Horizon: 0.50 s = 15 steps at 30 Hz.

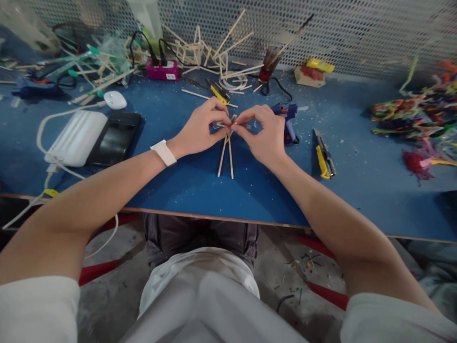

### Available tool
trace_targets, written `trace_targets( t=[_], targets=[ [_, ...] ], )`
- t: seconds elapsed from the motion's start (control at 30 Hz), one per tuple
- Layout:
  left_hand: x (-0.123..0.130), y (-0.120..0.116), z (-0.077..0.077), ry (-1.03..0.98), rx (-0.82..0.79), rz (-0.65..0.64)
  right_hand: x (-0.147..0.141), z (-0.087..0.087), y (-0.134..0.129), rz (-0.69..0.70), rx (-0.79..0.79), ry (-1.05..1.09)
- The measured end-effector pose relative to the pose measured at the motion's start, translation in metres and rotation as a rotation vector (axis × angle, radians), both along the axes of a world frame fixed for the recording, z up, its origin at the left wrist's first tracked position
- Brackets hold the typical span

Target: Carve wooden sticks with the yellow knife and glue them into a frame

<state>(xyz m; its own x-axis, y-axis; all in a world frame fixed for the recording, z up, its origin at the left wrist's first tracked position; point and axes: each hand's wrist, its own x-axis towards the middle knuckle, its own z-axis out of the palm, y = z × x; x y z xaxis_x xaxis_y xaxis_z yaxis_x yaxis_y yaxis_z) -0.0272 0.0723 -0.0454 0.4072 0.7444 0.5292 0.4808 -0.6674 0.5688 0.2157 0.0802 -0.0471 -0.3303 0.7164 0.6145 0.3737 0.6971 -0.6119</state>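
Over the middle of the blue table, my left hand (209, 123) pinches a small frame of thin wooden sticks (231, 159) near its top. From the other side my right hand (263, 132) closes thumb and forefinger at the same joint, where the sticks cross. Two sticks spread downward from there toward me, and shorter pieces poke out between the fingers. The exact contact at the fingertips is too small to make out. A blue glue gun (287, 116) lies just beyond my right hand. Right of it rests a yellow utility knife (324, 155).
A white power bank (75, 138) and a black phone (114, 138) lie at left, with a white cable. Behind are a magenta power adapter (162, 70), stick structures (194, 50) and another yellow cutter (219, 93). Colourful pipe cleaners (403, 107) heap at right. A perforated metal panel (321, 33) backs the table.
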Motion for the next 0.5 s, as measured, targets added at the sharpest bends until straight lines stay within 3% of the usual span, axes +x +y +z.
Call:
trace_targets(
  t=[0.5],
  targets=[
    [-0.0014,0.0011,-0.0022,0.107,0.095,0.006,-0.0021,0.0018,-0.0018,-0.010,0.017,-0.044]
  ],
)
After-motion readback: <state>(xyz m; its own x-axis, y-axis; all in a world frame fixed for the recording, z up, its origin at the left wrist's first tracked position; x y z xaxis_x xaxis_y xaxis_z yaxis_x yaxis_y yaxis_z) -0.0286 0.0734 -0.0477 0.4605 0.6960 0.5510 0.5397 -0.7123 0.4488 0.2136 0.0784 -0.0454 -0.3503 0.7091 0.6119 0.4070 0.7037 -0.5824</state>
